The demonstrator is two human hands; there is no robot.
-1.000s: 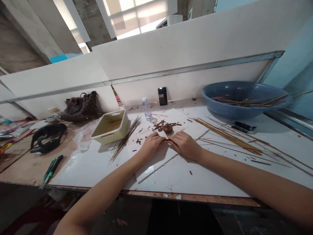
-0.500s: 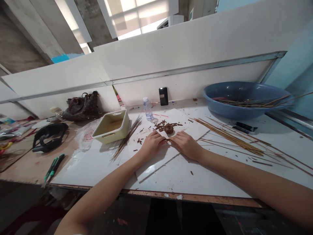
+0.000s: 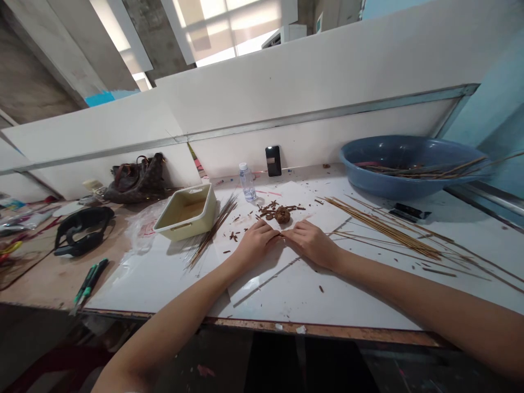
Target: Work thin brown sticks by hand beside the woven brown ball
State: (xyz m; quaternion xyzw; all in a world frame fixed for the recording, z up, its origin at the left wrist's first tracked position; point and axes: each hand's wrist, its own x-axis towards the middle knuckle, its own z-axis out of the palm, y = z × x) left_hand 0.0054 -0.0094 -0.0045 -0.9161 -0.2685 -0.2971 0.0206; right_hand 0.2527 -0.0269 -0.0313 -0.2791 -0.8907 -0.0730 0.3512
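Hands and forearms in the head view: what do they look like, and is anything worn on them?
The left hand and right hand are ungloved. The left forearm and right forearm are bare; no watch, bracelet or marking shows.

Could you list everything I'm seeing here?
Table: one, brown-white, centre
Partition: one, white, behind
Lump: one, brown, centre
Scraps: many, brown, around lump
Bottle: one, clear, behind lump
Phone: one, black, against partition
Basin: one, blue, back right
Sticks: many, tan, right
Packet: one, black, before basin
Tub: one, pale yellow, left
Thin rods: many, brownish, beside tub
Handbag: one, brown, left
Plastic bag: one, clear, beside tub
Headgear: one, black, left
Clutter: uncountable, mixed, far left
Tools: perhaps two, green-black, front left
Left hand: one, bare, at dark piece
Right hand: one, bare, at same piece
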